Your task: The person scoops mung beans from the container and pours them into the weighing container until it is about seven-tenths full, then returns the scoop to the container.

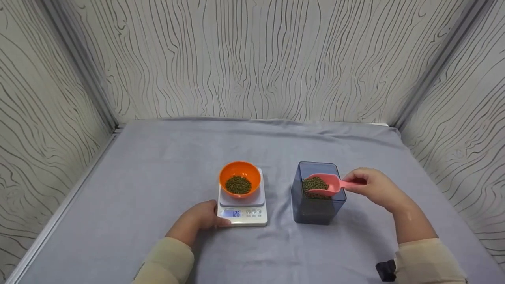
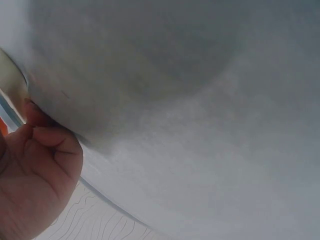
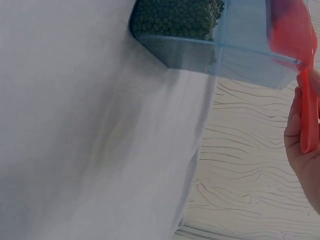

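My right hand (image 1: 375, 187) pinches the handle of a pink scoop (image 1: 334, 183) that carries small green beans. The scoop's bowl is within the mouth of a clear bluish square container (image 1: 317, 209), which holds more green beans (image 3: 172, 20) at its bottom. On a white kitchen scale (image 1: 258, 221) stands an orange bowl (image 1: 240, 167) with green beans (image 1: 238, 184) in it. The lit display shows what looks like 126. My left hand (image 1: 205, 215) grips the scale's front left corner, thumb at the front edge beside the display; its fingers are partly hidden.
A grey-blue cloth (image 1: 158, 157) with some wrinkles covers the table. Wood-grain patterned panels (image 1: 252, 59) stand behind and at both sides. A small black object (image 1: 386, 270) shows beside the right sleeve.
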### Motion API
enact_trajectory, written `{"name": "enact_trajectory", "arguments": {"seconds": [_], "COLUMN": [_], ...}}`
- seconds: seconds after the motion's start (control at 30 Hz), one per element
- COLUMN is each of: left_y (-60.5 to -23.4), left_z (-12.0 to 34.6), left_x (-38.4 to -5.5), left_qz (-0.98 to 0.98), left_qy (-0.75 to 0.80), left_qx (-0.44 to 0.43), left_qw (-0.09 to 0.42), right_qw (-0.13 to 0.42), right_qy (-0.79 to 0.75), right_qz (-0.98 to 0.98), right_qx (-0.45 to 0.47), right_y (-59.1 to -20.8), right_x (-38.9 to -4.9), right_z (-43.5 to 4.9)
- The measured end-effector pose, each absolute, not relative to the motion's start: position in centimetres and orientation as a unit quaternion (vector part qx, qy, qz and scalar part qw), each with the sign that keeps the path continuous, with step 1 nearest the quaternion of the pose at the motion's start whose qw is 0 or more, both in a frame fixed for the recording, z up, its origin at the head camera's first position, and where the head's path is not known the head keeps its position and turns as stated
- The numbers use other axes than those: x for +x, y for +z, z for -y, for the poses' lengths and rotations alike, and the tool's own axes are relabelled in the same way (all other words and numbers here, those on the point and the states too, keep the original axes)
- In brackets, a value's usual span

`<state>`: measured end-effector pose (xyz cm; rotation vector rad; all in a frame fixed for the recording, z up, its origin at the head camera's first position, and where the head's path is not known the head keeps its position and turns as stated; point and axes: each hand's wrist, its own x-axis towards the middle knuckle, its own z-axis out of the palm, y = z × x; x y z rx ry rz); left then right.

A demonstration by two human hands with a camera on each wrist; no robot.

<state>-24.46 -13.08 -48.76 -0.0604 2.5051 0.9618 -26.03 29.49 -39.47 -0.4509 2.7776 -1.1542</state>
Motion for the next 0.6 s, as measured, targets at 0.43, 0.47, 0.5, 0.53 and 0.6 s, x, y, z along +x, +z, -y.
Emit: {"name": "enact_trajectory", "arguments": {"seconds": [0.43, 0.47, 0.5, 0.53, 0.6], "left_y": [-49.2, -49.2, -49.2, -49.2, -49.1], "left_z": [13.1, 13.1, 13.1, 13.1, 13.0], "left_x": [-24.7, -24.7, -24.7, -24.7, -24.7], "left_qz": [-0.905, -0.905, -0.905, -0.905, -0.906], "left_qy": [0.358, 0.358, 0.357, 0.357, 0.355], "left_qx": [-0.025, -0.025, -0.025, -0.027, -0.025], "left_qw": [0.230, 0.230, 0.230, 0.231, 0.230], "right_qw": [0.016, 0.012, 0.008, 0.005, -0.001], "right_qy": [-0.485, -0.491, -0.496, -0.501, -0.514], "right_qz": [-0.864, -0.861, -0.858, -0.855, -0.847], "right_qx": [-0.132, -0.132, -0.132, -0.132, -0.135], "right_y": [-41.9, -42.1, -42.3, -42.5, -42.8], "right_x": [-26.0, -26.0, -26.0, -26.0, -25.9], "right_z": [-31.1, -31.1, -31.1, -31.1, -31.0]}}
